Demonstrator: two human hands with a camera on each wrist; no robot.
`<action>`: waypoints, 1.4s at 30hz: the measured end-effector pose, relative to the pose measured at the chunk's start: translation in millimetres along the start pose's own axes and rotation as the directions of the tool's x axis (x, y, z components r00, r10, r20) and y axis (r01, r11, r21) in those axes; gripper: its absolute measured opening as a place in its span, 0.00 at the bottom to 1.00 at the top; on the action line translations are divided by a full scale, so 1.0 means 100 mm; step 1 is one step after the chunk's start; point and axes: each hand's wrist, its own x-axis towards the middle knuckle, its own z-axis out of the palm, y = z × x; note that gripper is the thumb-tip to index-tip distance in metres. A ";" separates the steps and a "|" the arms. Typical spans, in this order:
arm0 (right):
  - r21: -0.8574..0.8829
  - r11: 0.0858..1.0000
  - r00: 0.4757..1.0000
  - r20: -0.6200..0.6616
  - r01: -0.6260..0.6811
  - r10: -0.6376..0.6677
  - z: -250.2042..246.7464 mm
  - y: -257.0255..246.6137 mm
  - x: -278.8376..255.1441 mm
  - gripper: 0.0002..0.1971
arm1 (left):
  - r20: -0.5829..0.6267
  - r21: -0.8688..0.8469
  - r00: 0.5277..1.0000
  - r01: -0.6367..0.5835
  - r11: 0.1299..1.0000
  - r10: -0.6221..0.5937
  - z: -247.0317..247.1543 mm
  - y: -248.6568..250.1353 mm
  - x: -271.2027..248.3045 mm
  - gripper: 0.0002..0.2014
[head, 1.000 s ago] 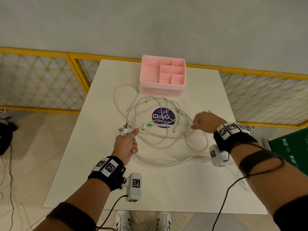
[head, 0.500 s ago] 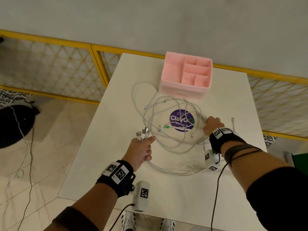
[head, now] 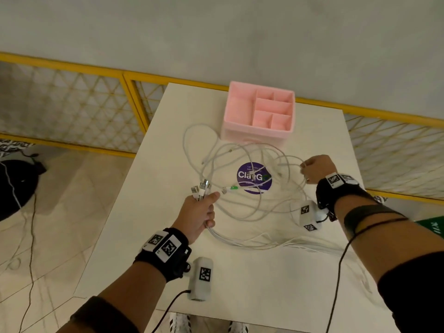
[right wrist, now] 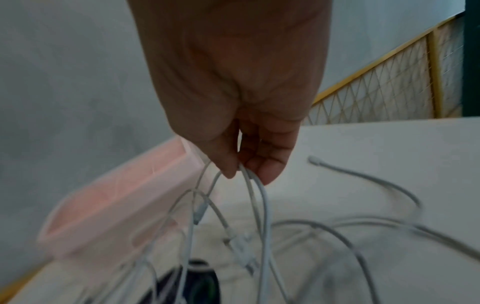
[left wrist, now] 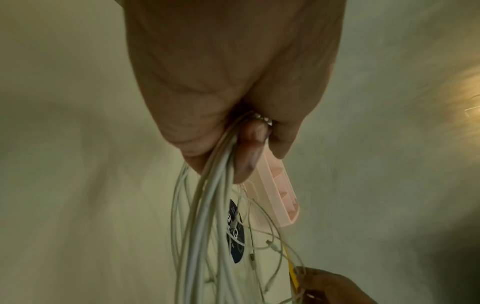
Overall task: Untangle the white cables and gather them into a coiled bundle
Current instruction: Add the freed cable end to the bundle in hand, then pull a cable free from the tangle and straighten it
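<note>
White tabletop (head: 252, 272) fills the space below me, with tiled floor off to the left and a yellow mesh fence (head: 72, 109) running behind it against a grey wall.

Nearest to me, my left hand (head: 199, 217) is closed in a fist around a bunch of the white cables (head: 240, 205). Several plug ends (head: 200, 188) stick up out of the top of my fist, and the gathered strands leave the bottom of it and sweep along the near part of the table toward the right. From the left wrist view the strands run in a thick sheaf between my curled fingers (left wrist: 249, 156) and my palm.

Further out and to the right, my right hand (head: 314, 169) pinches a couple of loops of the same cables between thumb and fingertips (right wrist: 265, 170), lifting them a little off the table. The loops hang down from that pinch into the tangle.

Between my two hands the rest of the cables lie in loose, overlapping loops, crossing a round purple sticker (head: 254, 179) on the table. One lead with a green tip (head: 233, 187) lies just left of the sticker.

Beyond the tangle, at the far edge of the table, stands a pink organiser box (head: 254, 133) with open compartments; one cable loop reaches just beside its left near corner.
</note>
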 end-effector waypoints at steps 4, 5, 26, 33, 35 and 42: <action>0.226 0.963 0.981 -0.160 0.148 -0.114 -0.50 -0.37 -0.14 0.04 | 0.030 -0.003 0.999 -0.033 0.999 0.033 0.06 0.07 -0.03 0.16; 0.301 0.934 0.975 -0.165 0.194 -0.149 -0.58 -0.48 -0.19 0.03 | 0.029 -0.003 0.999 -0.040 0.999 0.040 0.07 0.09 -0.03 0.16; 0.781 0.237 0.761 -0.411 0.578 -0.501 -1.31 -1.61 -1.78 0.08 | 0.144 -0.278 0.979 -0.100 0.955 0.145 0.51 0.35 -0.32 0.17; 0.713 0.478 0.745 -0.091 0.512 -0.661 -0.41 -1.16 -2.04 0.14 | 0.229 -0.471 0.968 0.019 0.882 0.101 0.56 0.43 -0.31 0.16; 0.694 0.548 0.754 0.012 0.467 -0.657 -0.17 -0.95 -2.11 0.13 | 0.220 -0.497 0.972 0.037 0.867 0.084 0.52 0.42 -0.29 0.16; 0.548 0.726 0.780 0.197 0.415 -0.594 0.19 -0.45 -2.18 0.14 | 0.188 -0.639 0.979 0.063 0.767 0.077 0.40 0.38 -0.24 0.19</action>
